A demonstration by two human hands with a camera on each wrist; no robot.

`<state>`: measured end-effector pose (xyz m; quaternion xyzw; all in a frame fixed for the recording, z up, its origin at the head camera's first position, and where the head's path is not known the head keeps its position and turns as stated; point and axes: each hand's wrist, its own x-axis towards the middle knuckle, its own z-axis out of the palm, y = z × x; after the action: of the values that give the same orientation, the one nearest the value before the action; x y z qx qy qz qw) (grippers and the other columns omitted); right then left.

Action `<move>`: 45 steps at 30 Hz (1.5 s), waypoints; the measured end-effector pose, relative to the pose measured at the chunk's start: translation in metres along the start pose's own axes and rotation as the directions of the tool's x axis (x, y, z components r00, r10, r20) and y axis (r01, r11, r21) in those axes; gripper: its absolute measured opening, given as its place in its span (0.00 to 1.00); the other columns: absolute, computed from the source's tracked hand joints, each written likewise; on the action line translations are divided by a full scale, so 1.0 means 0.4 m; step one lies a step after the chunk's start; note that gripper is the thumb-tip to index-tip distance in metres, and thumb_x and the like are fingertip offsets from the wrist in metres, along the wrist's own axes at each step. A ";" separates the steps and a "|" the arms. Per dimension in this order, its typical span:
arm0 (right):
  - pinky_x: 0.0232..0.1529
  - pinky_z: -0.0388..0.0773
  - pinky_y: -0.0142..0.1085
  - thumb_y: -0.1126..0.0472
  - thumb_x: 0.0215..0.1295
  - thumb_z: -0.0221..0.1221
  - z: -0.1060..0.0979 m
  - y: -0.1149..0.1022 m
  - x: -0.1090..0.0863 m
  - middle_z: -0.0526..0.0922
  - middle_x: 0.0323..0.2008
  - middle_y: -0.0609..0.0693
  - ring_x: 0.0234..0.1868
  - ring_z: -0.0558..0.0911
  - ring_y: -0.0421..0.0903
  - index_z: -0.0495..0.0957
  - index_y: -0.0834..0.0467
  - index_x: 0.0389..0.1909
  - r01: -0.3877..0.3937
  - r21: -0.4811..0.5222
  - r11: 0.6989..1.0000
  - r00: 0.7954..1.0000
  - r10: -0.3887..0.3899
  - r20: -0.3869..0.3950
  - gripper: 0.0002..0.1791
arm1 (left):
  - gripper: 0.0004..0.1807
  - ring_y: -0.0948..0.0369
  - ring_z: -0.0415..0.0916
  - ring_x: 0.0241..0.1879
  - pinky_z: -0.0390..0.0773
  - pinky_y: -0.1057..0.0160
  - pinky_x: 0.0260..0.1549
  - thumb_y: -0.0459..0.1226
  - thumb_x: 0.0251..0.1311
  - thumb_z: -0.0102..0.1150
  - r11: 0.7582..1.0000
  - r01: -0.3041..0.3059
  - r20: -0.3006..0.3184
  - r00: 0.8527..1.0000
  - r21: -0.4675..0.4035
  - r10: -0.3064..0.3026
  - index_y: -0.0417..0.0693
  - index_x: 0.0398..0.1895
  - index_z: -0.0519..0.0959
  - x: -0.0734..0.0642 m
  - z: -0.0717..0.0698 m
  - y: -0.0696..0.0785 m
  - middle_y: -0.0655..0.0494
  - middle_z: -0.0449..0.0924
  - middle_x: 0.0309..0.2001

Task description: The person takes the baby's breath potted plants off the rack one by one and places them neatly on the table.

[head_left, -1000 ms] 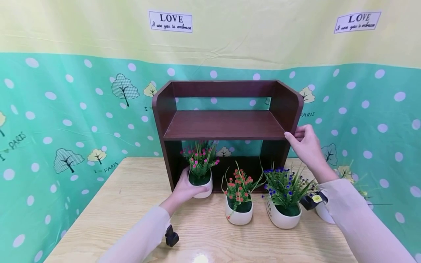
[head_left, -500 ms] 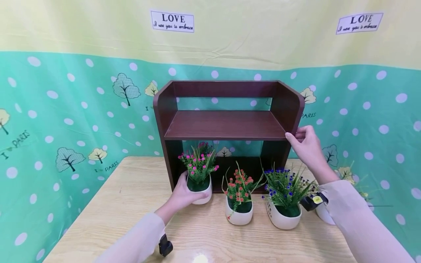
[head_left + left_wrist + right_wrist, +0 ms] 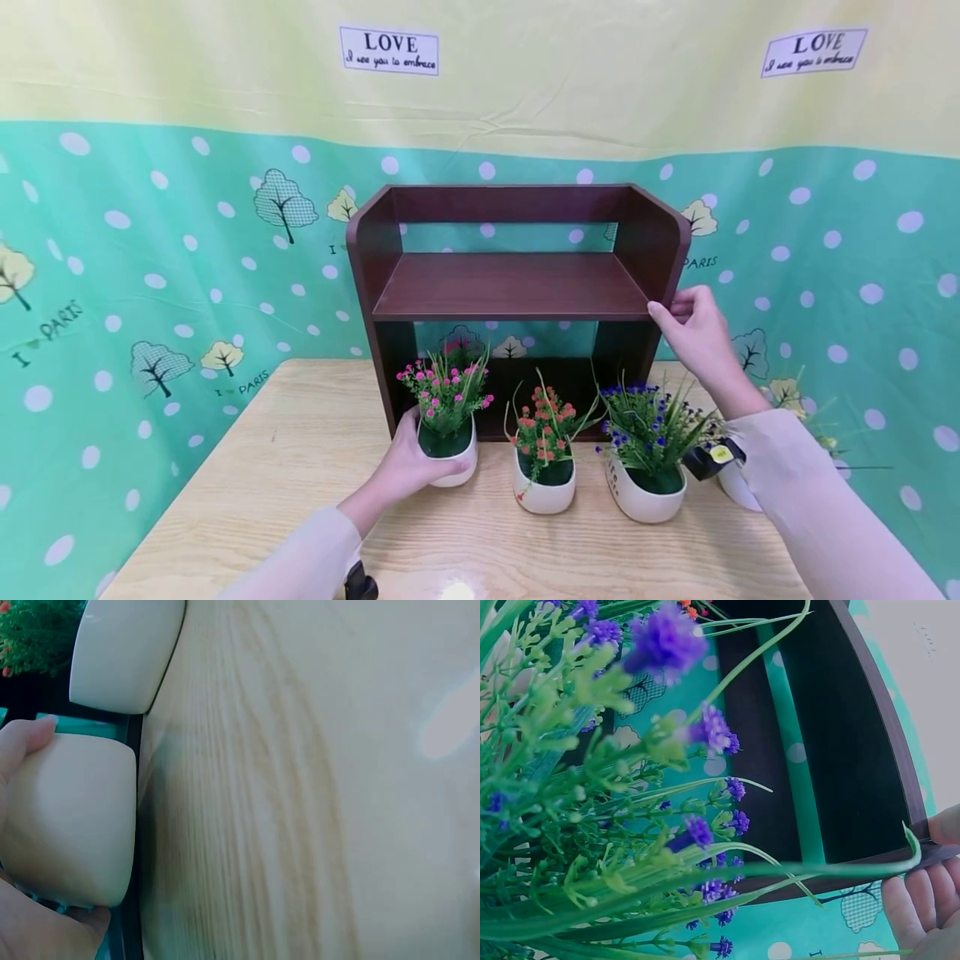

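My left hand grips a white pot of pink artificial flowers, thumb on one side and fingers on the other. It stands in front of the lower left opening of a dark brown two-tier shelf. Whether the pot's base touches the table I cannot tell. At the shelf's right side panel, my right hand pinches the front edge between thumb and fingers, also seen in the right wrist view. To the right of the held pot sits a white pot with orange-red flowers.
Farther right on the wooden table is a white pot with blue-purple flowers. Another white pot is partly hidden behind my right forearm. A green and yellow patterned curtain hangs behind and at the sides.
The left hand has drawn the pink-flower pot out from the shelf's lower opening, toward me and slightly left. My right hand keeps its hold on the shelf's side.
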<state>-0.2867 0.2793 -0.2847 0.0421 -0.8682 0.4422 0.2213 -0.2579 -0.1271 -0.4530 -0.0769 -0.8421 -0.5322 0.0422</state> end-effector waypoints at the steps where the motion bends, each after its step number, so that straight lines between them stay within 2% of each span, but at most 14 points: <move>1: 0.41 0.72 0.35 0.44 0.74 0.53 0.000 0.000 0.000 0.71 0.52 0.63 0.52 0.75 0.57 0.60 0.69 0.59 0.001 0.001 1.000 1.000 -0.001 0.002 0.32 | 0.66 0.45 0.63 0.66 0.64 0.40 0.64 0.48 0.37 0.84 1.000 -0.002 0.001 1.000 0.003 0.002 0.38 0.75 0.49 -0.004 -0.002 0.000 0.40 0.61 0.69; 8: 0.41 0.72 0.35 0.44 0.74 0.53 -0.001 0.000 -0.001 0.71 0.52 0.63 0.52 0.74 0.56 0.60 0.69 0.59 -0.001 0.000 1.000 1.000 0.001 0.005 0.32 | 0.68 0.44 0.62 0.68 0.62 0.40 0.65 0.48 0.35 0.85 1.000 0.028 0.005 1.000 0.001 -0.028 0.38 0.76 0.48 -0.036 -0.009 0.003 0.38 0.59 0.71; 15: 0.41 0.72 0.35 0.44 0.74 0.53 -0.002 -0.002 0.000 0.71 0.52 0.63 0.51 0.74 0.55 0.60 0.69 0.60 0.003 0.005 1.000 1.000 -0.003 0.008 0.33 | 0.68 0.42 0.62 0.67 0.61 0.38 0.65 0.47 0.34 0.85 1.000 -0.001 0.001 1.000 0.016 0.001 0.35 0.74 0.50 -0.056 -0.008 0.003 0.36 0.60 0.69; 22: 0.41 0.72 0.35 0.44 0.74 0.53 0.000 0.002 0.001 0.71 0.52 0.63 0.51 0.74 0.56 0.60 0.69 0.59 0.005 0.006 1.000 1.000 -0.005 0.003 0.33 | 0.68 0.42 0.61 0.68 0.61 0.39 0.65 0.48 0.34 0.85 0.999 0.048 0.005 0.999 0.017 -0.048 0.37 0.75 0.49 -0.073 -0.004 -0.002 0.37 0.60 0.70; 30: 0.42 0.71 0.36 0.44 0.74 0.53 0.001 0.001 0.001 0.71 0.52 0.64 0.52 0.74 0.57 0.60 0.69 0.60 0.003 0.012 1.000 1.000 -0.004 0.002 0.33 | 0.70 0.40 0.61 0.68 0.60 0.37 0.65 0.49 0.34 0.85 0.997 0.070 0.010 0.997 0.031 -0.070 0.36 0.75 0.47 -0.085 -0.005 -0.004 0.34 0.58 0.70; 45: 0.42 0.72 0.35 0.44 0.74 0.53 0.001 0.006 -0.002 0.71 0.53 0.64 0.52 0.74 0.56 0.59 0.69 0.61 0.006 0.020 1.000 1.000 -0.006 0.004 0.34 | 0.73 0.40 0.61 0.68 0.61 0.38 0.65 0.53 0.32 0.85 0.992 0.024 0.030 0.999 0.123 -0.028 0.34 0.75 0.47 -0.093 -0.010 -0.004 0.34 0.56 0.71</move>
<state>-0.2868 0.2804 -0.2868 0.0477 -0.8639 0.4503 0.2205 -0.2216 -0.1345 -0.4585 -0.0719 -0.8747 -0.4785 0.0265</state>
